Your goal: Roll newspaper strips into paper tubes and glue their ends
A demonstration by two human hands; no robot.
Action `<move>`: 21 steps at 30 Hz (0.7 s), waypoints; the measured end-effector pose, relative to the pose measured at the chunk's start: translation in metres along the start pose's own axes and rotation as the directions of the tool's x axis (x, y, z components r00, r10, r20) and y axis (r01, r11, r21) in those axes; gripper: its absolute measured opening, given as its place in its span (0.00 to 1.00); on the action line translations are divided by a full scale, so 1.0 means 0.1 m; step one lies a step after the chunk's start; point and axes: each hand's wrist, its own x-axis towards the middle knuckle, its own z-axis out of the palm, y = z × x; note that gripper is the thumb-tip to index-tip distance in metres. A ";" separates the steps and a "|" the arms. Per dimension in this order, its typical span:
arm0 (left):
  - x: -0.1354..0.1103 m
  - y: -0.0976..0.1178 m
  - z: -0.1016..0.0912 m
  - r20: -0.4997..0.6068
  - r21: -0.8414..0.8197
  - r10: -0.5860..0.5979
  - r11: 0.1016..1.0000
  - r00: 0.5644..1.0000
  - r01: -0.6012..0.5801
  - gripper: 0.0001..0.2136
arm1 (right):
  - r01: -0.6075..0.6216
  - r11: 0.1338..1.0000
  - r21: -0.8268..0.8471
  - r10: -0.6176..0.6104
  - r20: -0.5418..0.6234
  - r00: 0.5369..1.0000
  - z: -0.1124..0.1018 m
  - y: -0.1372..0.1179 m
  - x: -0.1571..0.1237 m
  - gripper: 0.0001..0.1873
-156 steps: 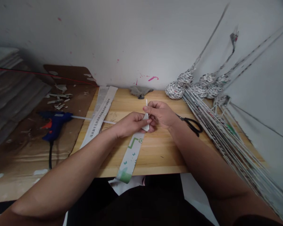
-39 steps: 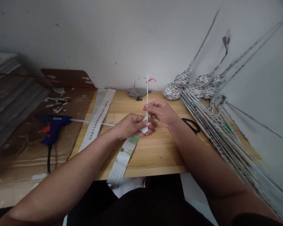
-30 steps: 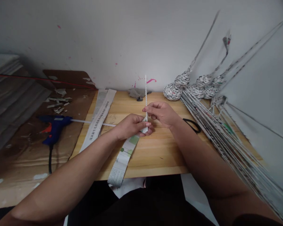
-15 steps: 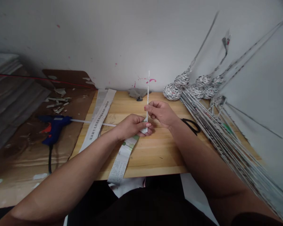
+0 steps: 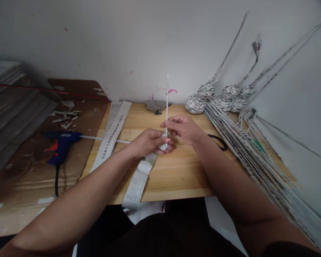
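Between thumb and fingers my left hand [image 5: 153, 142] pinches a newspaper strip [image 5: 137, 185], whose printed tail slants down to the table's front edge. The upper end of that strip is wound into a thin paper tube [image 5: 167, 98] that stands nearly upright. My right hand [image 5: 183, 129] is closed on the tube just above the left hand, with thumb and forefinger pinching it. Part of the winding is hidden by the fingers.
Flat newspaper strips [image 5: 115, 132] and a blue glue gun [image 5: 64, 142] are at left, beside paper scraps [image 5: 66, 119]. A grey rag [image 5: 156, 106] lies at the wall. Woven paper gourd shapes [image 5: 196, 103], black scissor handles [image 5: 219, 141] and a bundle of paper tubes [image 5: 246, 157] are at right.
The paper tube's tip has risen slightly and shifted a little left. My right fingers have shifted on the tube, and the strip's tail has turned slightly.
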 end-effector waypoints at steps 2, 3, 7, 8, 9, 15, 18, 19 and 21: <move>-0.01 0.01 0.01 0.008 0.013 -0.012 1.000 1.000 0.012 0.14 | 0.024 0.999 0.034 -0.020 -0.112 0.993 0.02 0.02 0.01 0.19; -0.01 0.02 0.02 0.014 0.017 -0.019 1.000 1.000 0.019 0.14 | 0.034 0.998 0.055 -0.025 -0.148 0.989 0.03 0.02 0.01 0.20; -0.02 0.03 0.02 0.020 -0.003 -0.020 1.000 1.000 0.020 0.14 | -0.006 0.999 0.034 0.006 0.004 1.000 0.00 0.00 0.00 0.19; -0.02 0.03 0.02 0.021 -0.008 -0.016 1.000 1.000 0.016 0.14 | -0.011 1.000 0.005 0.011 0.054 0.999 -0.01 -0.01 -0.01 0.19; -0.02 0.03 0.02 0.021 -0.008 -0.013 1.000 1.000 0.013 0.14 | -0.005 1.000 -0.016 0.006 0.072 0.997 -0.02 -0.02 -0.02 0.19; -0.01 0.00 0.01 0.022 0.001 -0.017 1.000 1.000 0.017 0.16 | 0.074 0.997 0.029 -0.072 -0.070 0.995 -0.02 -0.06 -0.03 0.20; 0.00 -0.01 0.01 0.038 0.007 0.000 1.000 0.999 0.000 0.15 | 0.047 0.999 -0.008 -0.047 0.010 0.999 -0.02 -0.05 -0.02 0.18; 0.01 -0.02 0.01 0.040 0.012 0.011 1.000 0.999 -0.011 0.15 | 0.054 0.998 -0.012 -0.054 -0.005 0.999 -0.01 -0.04 -0.02 0.18; 0.01 -0.02 0.01 0.040 0.024 0.032 0.999 0.999 -0.033 0.15 | 0.094 0.996 0.012 -0.092 -0.089 0.992 0.00 -0.02 -0.01 0.19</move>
